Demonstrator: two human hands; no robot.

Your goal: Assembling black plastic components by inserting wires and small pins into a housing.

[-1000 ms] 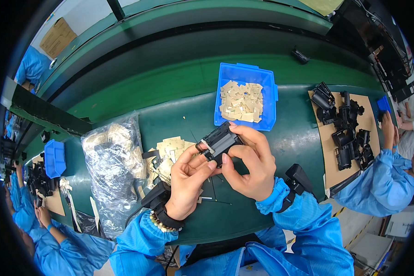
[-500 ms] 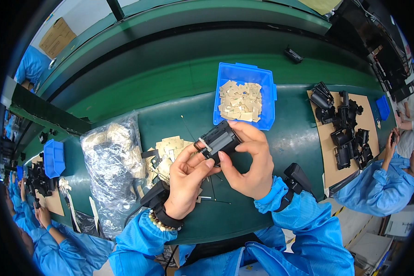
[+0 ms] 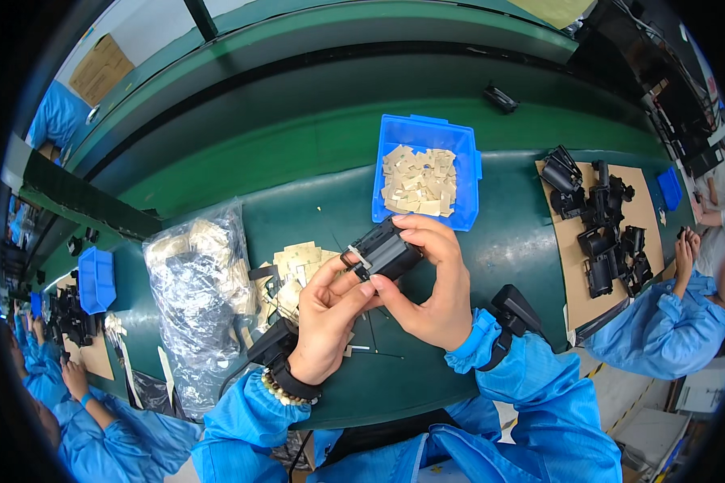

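Note:
Between my hands, above the green table, is a black plastic housing (image 3: 396, 254) with a lighter strip along its left end. My left hand (image 3: 330, 310) grips that left end between thumb and fingers. My right hand (image 3: 437, 294) wraps around the other end, fingers over the top and thumb at the lower edge near the left thumb. Just beyond the housing stands a blue bin (image 3: 474, 181) of small tan pieces. A loose pile of tan flat pieces (image 3: 298, 264) lies behind my left hand. The underside of the housing is hidden.
A clear plastic bag (image 3: 193, 330) of parts lies at left on the green table (image 3: 507, 209). At right, several black housings (image 3: 600, 270) rest on cardboard (image 3: 568, 241). Another black part (image 3: 501, 98) sits on the far ledge. Co-workers in blue sleeves (image 3: 660, 326) sit on both sides.
My right hand has shifted its hold: the thumb has slid left along the lower edge, close to the left thumb. The housing stays in nearly the same place.

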